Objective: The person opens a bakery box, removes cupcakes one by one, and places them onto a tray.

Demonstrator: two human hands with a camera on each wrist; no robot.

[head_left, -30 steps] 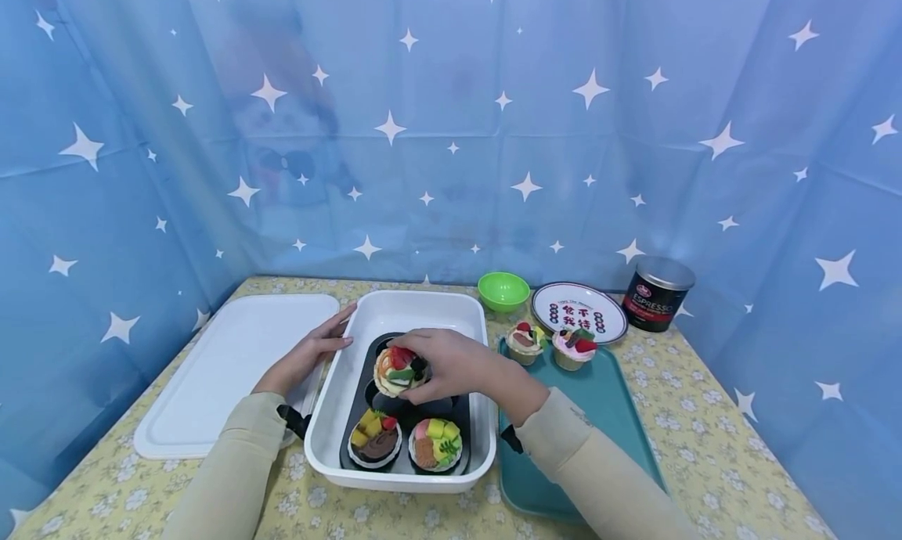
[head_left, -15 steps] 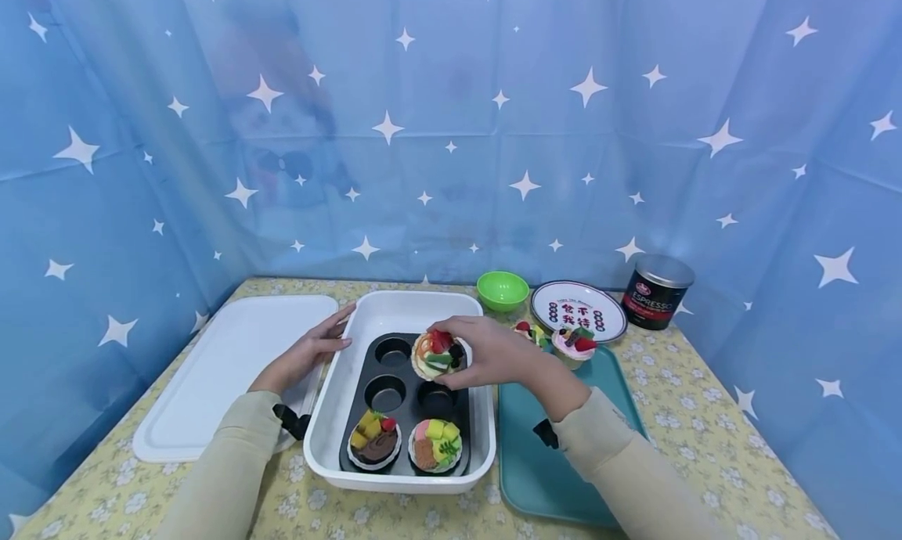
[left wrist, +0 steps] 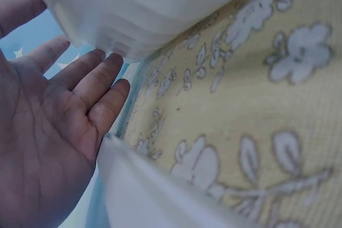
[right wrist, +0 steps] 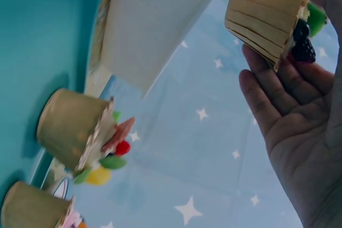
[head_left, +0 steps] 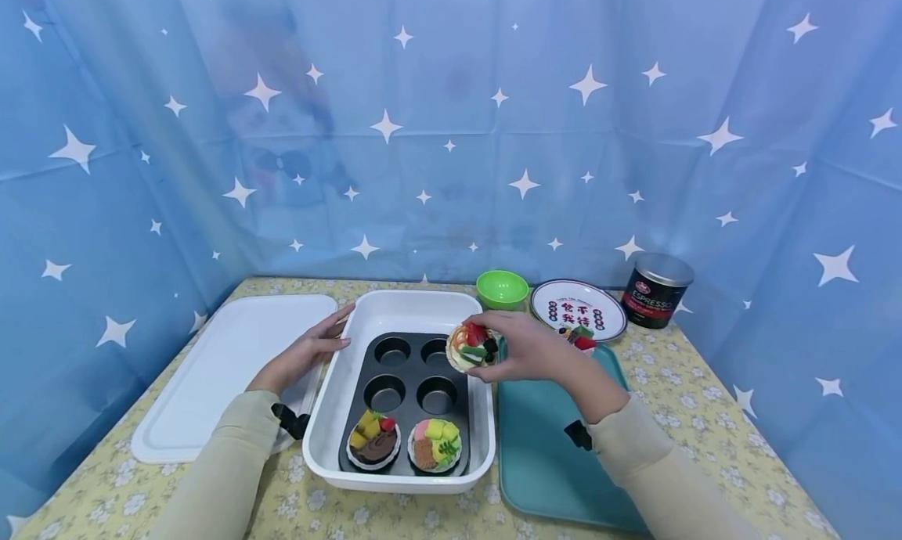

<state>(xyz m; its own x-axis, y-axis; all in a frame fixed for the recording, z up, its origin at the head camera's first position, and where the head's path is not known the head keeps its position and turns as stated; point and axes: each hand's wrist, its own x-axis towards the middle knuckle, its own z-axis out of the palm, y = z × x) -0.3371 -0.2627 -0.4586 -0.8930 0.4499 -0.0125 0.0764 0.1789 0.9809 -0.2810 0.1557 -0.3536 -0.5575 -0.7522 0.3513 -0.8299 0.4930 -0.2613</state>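
My right hand [head_left: 524, 346] pinches a cupcake [head_left: 470, 347] topped with strawberry, blackberry and green fruit, held over the right rim of a white basin [head_left: 398, 484]. In the right wrist view the brown paper cup of this cupcake [right wrist: 264, 17] shows between thumb and fingers. At the basin's left wall rests my left hand [head_left: 306, 356], its fingers extended; the left wrist view shows its open palm [left wrist: 53, 110]. Inside the basin lies a dark muffin tin [head_left: 411, 395]. Its two front cups hold a chocolate cupcake [head_left: 375, 441] and a yellow-and-pink fruit cupcake [head_left: 435, 446]; the other cups hold nothing.
A teal tray [head_left: 557, 462] lies right of the basin, with two cupcakes standing on it, one of them a fruit cupcake [right wrist: 80, 132]. Behind are a green bowl [head_left: 503, 289], a plate [head_left: 579, 309] and an espresso tin [head_left: 657, 291]. Left lies a white lid [head_left: 225, 376].
My right hand has carried the fruit cupcake rightward, from above the muffin tin's left cups to the basin's right rim. The left hand has stayed at the basin's side.
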